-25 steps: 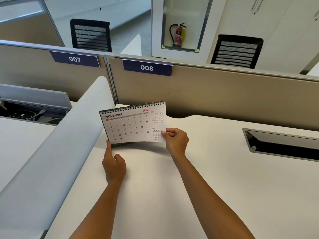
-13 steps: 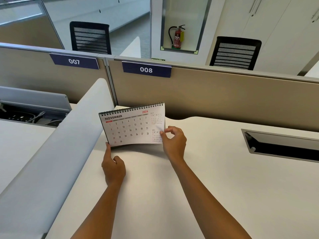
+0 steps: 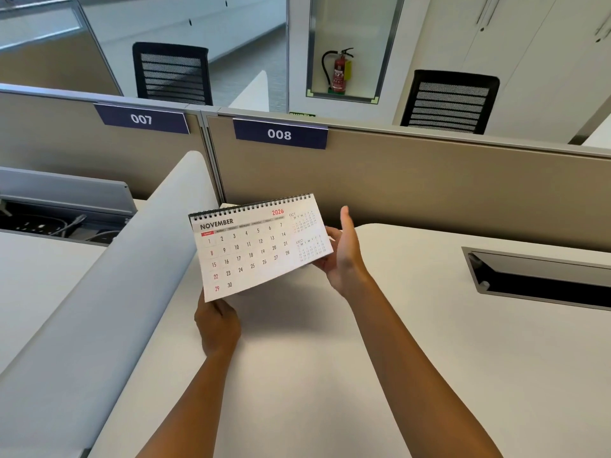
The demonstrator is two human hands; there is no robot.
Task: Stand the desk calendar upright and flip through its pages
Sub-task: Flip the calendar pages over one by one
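A white spiral-bound desk calendar (image 3: 254, 249) shows its November 2026 page, and that page is swung up and forward off the stand. My left hand (image 3: 216, 320) sits at the lower left corner, fingers hidden behind the page, holding the calendar's base. My right hand (image 3: 342, 251) is at the page's right edge, fingers under it and thumb pointing up, lifting the sheet. The stand beneath is hidden by the raised page.
The white desk (image 3: 396, 325) carries a dark cable tray slot (image 3: 542, 276) at the right. A grey curved divider (image 3: 109, 292) runs along the left. Beige partition panels labelled 007 (image 3: 142, 119) and 008 (image 3: 279, 133) close the back.
The November page has swung upward and tilted toward me. My right hand went from pinching its right edge to supporting it from beneath with the thumb raised. My left hand stayed at the base.
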